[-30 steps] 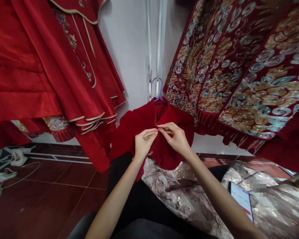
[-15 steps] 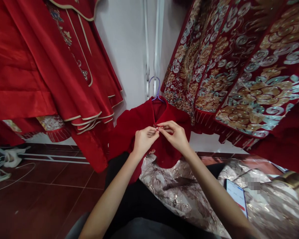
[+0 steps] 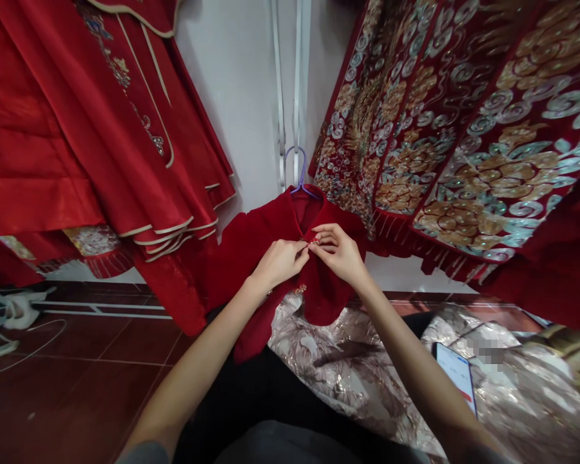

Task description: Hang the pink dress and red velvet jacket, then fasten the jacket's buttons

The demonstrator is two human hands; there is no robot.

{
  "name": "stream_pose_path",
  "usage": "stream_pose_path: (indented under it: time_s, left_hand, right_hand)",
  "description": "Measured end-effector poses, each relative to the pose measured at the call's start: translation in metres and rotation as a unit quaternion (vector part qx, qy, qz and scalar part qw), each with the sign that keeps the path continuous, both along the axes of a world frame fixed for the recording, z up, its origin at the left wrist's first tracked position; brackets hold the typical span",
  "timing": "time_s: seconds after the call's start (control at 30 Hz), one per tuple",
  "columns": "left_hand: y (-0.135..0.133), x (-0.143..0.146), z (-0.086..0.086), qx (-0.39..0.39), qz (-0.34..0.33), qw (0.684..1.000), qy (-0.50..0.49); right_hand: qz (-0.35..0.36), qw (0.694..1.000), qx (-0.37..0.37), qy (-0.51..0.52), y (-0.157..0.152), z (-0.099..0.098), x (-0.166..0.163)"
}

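A purple hanger (image 3: 301, 185) carries the red jacket (image 3: 325, 293).

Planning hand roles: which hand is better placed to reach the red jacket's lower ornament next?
Left, probably: the left hand is nearer the lower ornament on the red jacket. The right hand is farther off, at the upper ornament.

Left grip (image 3: 280, 263) beside right grip (image 3: 341, 256), fingers (image 3: 325, 229) bent, arms (image 3: 217, 341) outstretched.
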State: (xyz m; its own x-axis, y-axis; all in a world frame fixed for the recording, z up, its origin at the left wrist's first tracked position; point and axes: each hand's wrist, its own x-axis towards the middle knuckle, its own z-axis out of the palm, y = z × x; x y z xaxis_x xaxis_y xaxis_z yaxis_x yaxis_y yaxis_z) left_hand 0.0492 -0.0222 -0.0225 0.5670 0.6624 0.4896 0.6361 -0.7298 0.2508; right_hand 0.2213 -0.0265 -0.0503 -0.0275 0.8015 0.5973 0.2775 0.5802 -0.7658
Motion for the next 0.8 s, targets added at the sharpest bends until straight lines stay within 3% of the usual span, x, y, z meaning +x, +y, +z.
stream_pose_path:
  time_s: [0.2,0.33,0.47,0.57,0.63,0.7,0.8]
  left_hand:
    - [0.006,0.007,0.004,0.055,-0.003,0.996,0.07]
    - [0.013,0.009,0.004,0.039,-0.005,0.996,0.08]
    - [0.015,0.01,0.002,-0.032,-0.001,0.999,-0.003]
    - [0.011,0.013,-0.012,-0.082,0.01,0.987,-0.136]
    - [0.008,0.018,-0.029,-0.146,0.008,0.955,-0.258]
    - [0.004,0.022,-0.048,-0.248,-0.002,0.893,-0.376]
    - [-0.002,0.024,-0.069,-0.338,0.001,0.819,-0.464]
  right_hand:
    - [0.056,0.998,-0.007,-0.024,0.008,0.005,0.009]
    - [0.069,0.995,-0.006,-0.073,0.013,0.008,0.01]
    - [0.062,0.994,0.002,-0.088,0.023,0.005,0.005]
    - [0.042,0.999,0.018,-0.028,0.025,-0.005,-0.001]
    - [0.032,0.999,0.022,0.033,0.02,-0.015,-0.007]
    - [0.021,0.997,0.011,0.069,0.01,-0.029,-0.011]
    - [-0.016,0.998,-0.042,0.041,-0.006,-0.05,-0.013]
